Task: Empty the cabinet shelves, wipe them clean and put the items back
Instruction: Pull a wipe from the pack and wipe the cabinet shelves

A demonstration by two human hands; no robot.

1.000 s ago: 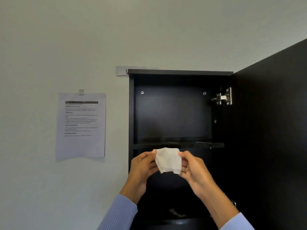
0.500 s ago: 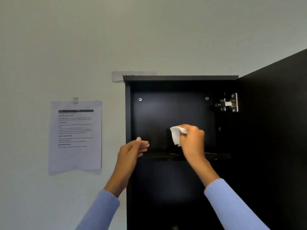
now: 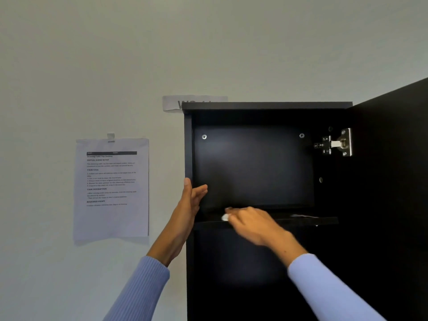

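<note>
The black cabinet point(image 3: 188, 147) stands against a pale wall with its door point(image 3: 393, 181) swung open to the right, a metal hinge point(image 3: 335, 143) showing at the upper right of the opening. The upper compartment holds nothing but the person's right hand. The shelf point(image 3: 308, 221) forming its floor runs left to right across the cabinet, its long front edge facing the camera.

The right hand point(image 3: 250, 224), blurred, lies over the left half of that shelf, knuckles up and fingers curled around a white wipe point(image 3: 224, 217). The wipe is bunched inside the grip and only a small tuft shows, poking out toward the left past the fingertips, low over the shelf surface. Whether it touches the surface cannot be told. A thin pale streak point(image 3: 301, 215) lies on the shelf to the right of the hand.

The left hand point(image 3: 190, 205) rests against the cabinet's left side panel, holding nothing. Its thumb lies on the panel's front edge and its fingers reach, nearly straight, into the compartment.

A printed sheet point(image 3: 112, 188) is taped to the wall left of the cabinet, and a paper label point(image 3: 171, 103) sits behind the cabinet's top corner.
</note>
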